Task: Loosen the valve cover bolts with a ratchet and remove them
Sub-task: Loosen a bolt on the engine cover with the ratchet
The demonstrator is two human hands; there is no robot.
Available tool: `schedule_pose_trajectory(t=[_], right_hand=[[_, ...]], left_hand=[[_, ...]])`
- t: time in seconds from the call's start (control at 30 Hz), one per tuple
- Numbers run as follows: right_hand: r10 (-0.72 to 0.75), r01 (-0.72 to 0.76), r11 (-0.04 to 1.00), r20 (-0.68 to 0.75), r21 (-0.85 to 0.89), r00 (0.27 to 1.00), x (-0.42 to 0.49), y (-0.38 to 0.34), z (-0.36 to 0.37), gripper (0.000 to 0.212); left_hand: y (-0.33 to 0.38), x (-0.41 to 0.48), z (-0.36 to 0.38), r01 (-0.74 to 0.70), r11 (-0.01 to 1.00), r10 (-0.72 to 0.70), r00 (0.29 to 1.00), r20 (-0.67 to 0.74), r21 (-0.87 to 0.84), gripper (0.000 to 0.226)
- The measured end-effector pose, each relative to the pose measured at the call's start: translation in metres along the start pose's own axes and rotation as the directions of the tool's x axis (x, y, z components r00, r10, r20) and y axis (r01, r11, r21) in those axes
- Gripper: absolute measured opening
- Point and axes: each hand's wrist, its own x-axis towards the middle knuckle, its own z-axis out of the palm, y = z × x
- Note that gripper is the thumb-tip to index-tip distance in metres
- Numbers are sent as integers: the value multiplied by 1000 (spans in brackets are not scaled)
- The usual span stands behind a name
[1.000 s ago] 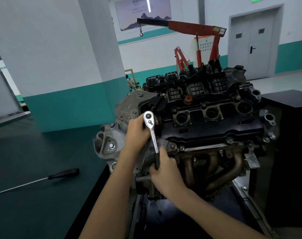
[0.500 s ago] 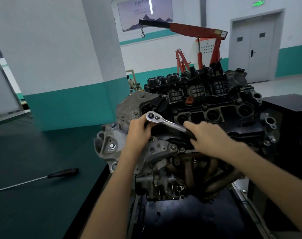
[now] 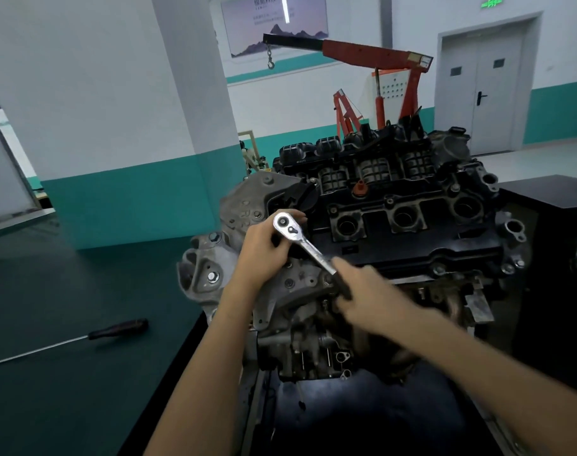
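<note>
Your left hand (image 3: 264, 255) curls round the polished, round chrome head of the ratchet (image 3: 300, 240), which sits at the nine o'clock corner of the matte black valve cover (image 3: 395, 251). Your right hand (image 3: 369, 297), blurred, wraps the black grip, which points to four o'clock from the head. Three round plug wells (image 3: 346, 225) look dark inside. A slim steel-shafted screwdriver (image 3: 116, 330) lies at eight o'clock.
</note>
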Motion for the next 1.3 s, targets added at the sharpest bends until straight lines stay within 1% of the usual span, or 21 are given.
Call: schedule_pose_trajectory(t=[0.03, 0.1, 0.17, 0.23, 0.3, 0.37, 0.4, 0.43, 0.57, 0.63, 0.73, 0.77, 0.83, 0.9, 0.93, 1.0, 1.03, 1.07, 1.13, 1.2, 1.3], right_hand=[[-33, 33, 987, 1, -157, 999, 8, 11, -20, 37], [-112, 98, 901, -7, -422, 994, 28, 26, -57, 36], [-180, 145, 840, -17, -523, 983, 42, 28, -76, 32], [-167, 119, 850, -48, -514, 985, 40, 27, -71, 30], [-90, 47, 923, -98, -382, 991, 22, 21, -46, 28], [27, -31, 999, -96, -40, 995, -1, 5, -8, 24], [69, -59, 990, -75, 130, 995, -9, -8, 12, 23], [100, -80, 967, -71, 243, 992, -11, -22, 30, 24], [183, -123, 920, -130, 372, 974, -7, -59, 72, 45], [165, -116, 928, -113, 355, 980, -6, -49, 66, 43], [58, -50, 966, -24, 252, 998, -5, -18, 29, 29], [24, -24, 983, 3, 181, 1000, -1, -6, 12, 26], [-36, 38, 997, 34, -66, 999, 13, 14, -24, 27], [-102, 106, 932, 28, -347, 994, 30, 24, -53, 32], [-137, 132, 893, 20, -430, 990, 35, 25, -61, 33], [-149, 126, 878, -14, -462, 989, 36, 23, -63, 32], [-119, 93, 900, -35, -427, 992, 30, 20, -55, 32], [-73, 50, 940, -56, -338, 996, 21, 16, -41, 32], [29, -30, 999, -72, -19, 997, -2, -1, -5, 30], [111, -92, 971, -77, 219, 991, -11, -26, 31, 31], [209, -145, 919, -140, 367, 968, -7, -56, 68, 37]], left_hand=[[0, 1, 0, 0, 1000, 0, 1000, 13, 19, 30], [-1, 2, 1, 10, 999, -9, 1000, -12, 44, 19], [0, 1, 4, 20, 999, -18, 998, -58, 42, 16], [2, 0, 6, 49, 997, -43, 994, -96, 65, 15], [1, 0, 9, 83, 992, -72, 990, -119, 92, 13], [-2, 2, 10, 107, 987, -94, 989, -113, 121, 16], [-3, 3, 11, 113, 986, -100, 989, -106, 124, 18], [-4, 3, 11, 117, 986, -105, 989, -103, 121, 18], [-4, 0, 9, 105, 991, -96, 989, -109, 79, 13], [-3, 0, 8, 88, 994, -82, 991, -103, 61, 17], [0, 0, 6, 27, 999, -26, 996, -83, 20, 23], [2, -1, 5, 4, 1000, -4, 998, -68, -5, 23], [5, -1, 4, -20, 999, 19, 999, -45, -27, 22], [4, 0, 3, -7, 1000, 6, 999, -48, -10, 15], [3, 0, 3, 5, 1000, -5, 998, -58, -3, 13], [2, 0, 4, 28, 1000, -27, 997, -78, 11, 12], [1, -1, 5, 43, 999, -41, 996, -81, 25, 12], [0, 0, 5, 55, 998, -51, 996, -79, 42, 14], [-1, 1, 7, 82, 995, -78, 995, -58, 62, 20], [0, 2, 8, 107, 994, -105, 993, -57, 36, 25], [1, 2, 8, 95, 996, -95, 991, -90, -3, 27]])
